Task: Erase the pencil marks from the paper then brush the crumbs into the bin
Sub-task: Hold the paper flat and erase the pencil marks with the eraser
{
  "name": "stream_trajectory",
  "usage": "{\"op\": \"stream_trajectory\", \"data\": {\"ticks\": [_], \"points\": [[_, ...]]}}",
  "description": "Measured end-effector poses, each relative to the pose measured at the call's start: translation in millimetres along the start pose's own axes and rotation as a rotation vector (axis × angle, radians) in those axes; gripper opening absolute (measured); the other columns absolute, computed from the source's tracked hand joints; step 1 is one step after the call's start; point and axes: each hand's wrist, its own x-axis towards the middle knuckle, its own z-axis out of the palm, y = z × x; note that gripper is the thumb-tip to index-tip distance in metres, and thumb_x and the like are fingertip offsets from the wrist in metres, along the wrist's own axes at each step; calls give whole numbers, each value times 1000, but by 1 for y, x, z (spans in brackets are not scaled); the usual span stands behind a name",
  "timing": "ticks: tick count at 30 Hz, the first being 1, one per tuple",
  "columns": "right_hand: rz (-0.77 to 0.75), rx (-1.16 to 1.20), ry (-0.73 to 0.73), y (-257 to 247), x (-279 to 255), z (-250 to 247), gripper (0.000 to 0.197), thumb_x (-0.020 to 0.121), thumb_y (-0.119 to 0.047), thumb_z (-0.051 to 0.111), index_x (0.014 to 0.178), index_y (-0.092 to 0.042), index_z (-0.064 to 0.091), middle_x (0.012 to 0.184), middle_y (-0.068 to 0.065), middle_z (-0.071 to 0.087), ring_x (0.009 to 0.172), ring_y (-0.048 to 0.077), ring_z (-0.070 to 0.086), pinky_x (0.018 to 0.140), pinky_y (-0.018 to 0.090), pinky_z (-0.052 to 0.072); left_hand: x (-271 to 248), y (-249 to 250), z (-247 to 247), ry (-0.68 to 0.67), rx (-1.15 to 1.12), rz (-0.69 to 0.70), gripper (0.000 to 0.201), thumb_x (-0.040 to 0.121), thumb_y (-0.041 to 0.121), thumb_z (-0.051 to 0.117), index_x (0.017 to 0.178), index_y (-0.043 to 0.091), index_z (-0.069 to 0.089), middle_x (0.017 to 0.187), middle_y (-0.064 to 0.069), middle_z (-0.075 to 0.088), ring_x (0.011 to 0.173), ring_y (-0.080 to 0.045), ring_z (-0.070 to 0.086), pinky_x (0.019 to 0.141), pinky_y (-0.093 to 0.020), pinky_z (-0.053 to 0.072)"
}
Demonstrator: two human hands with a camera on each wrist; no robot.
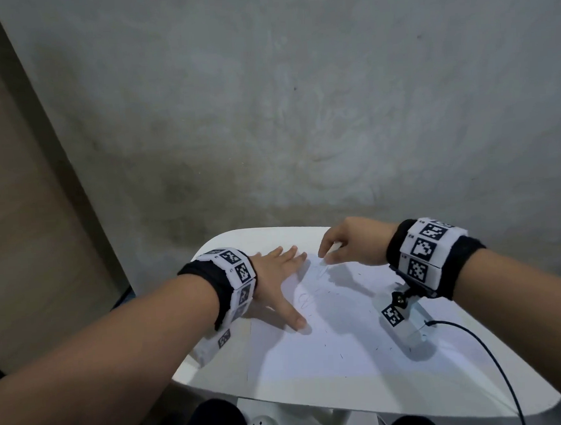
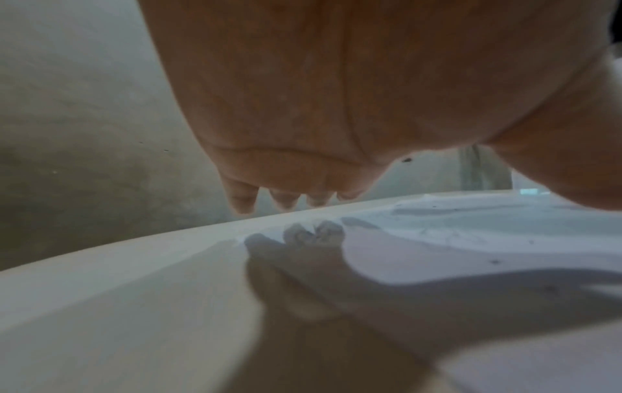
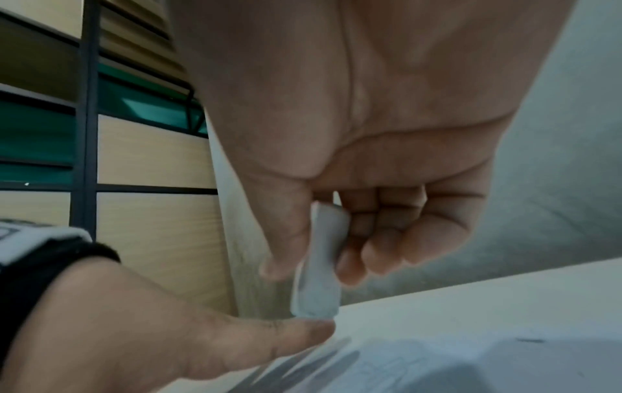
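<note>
A white sheet of paper point(image 1: 328, 349) lies on a small white table point(image 1: 229, 244). Faint pencil scribbles point(image 1: 311, 275) show near its far edge, and dark crumbs point(image 1: 341, 356) are scattered over the sheet. My left hand point(image 1: 276, 279) lies flat on the paper's left part with its fingers spread. My right hand point(image 1: 327, 255) hovers at the far edge, pinching a white eraser point(image 3: 319, 266) between thumb and fingers. The eraser's lower end sits just above the paper beside a left fingertip point(image 3: 316, 328). No bin is in view.
The table stands on a grey concrete floor point(image 1: 300, 113), with a beige wall point(image 1: 20, 226) at the left. A black cable point(image 1: 494, 357) runs across the table's right side from the camera block point(image 1: 405, 319) under my right wrist. My knees show below the table's near edge.
</note>
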Motion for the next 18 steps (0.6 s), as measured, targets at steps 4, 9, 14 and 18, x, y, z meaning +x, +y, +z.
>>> {"op": "stream_trajectory", "data": {"ticks": [4,9,14,18], "points": [[-10,-76,-20,-5,4,7,20,91,-22,62,110,-19,68,84,-10,59,81,12,52,69,20,39,-5,-7,11,8,66,-30,132,70,76,69,154,30,-21,162,5,-26,150,-18,-19,122,-47,-3],[20,-294,-90,-16,15,35,19,87,-18,58,104,-12,63,105,4,66,90,22,56,75,27,43,-5,-8,17,23,54,-29,131,71,73,70,154,30,-21,162,6,-27,150,-18,-20,122,-50,1],[75,-445,-151,-26,10,48,9,94,-22,50,94,-13,51,95,6,60,82,24,53,70,31,43,0,-9,25,15,16,-18,131,71,72,71,154,31,-22,161,7,-29,149,-18,-22,122,-49,-2],[-34,-482,-162,-36,7,59,14,85,-17,64,95,-12,54,84,-2,62,81,21,61,72,31,53,2,-12,22,22,25,-21,133,70,74,70,153,31,-24,160,7,-30,149,-19,-23,122,-51,-2]]}}
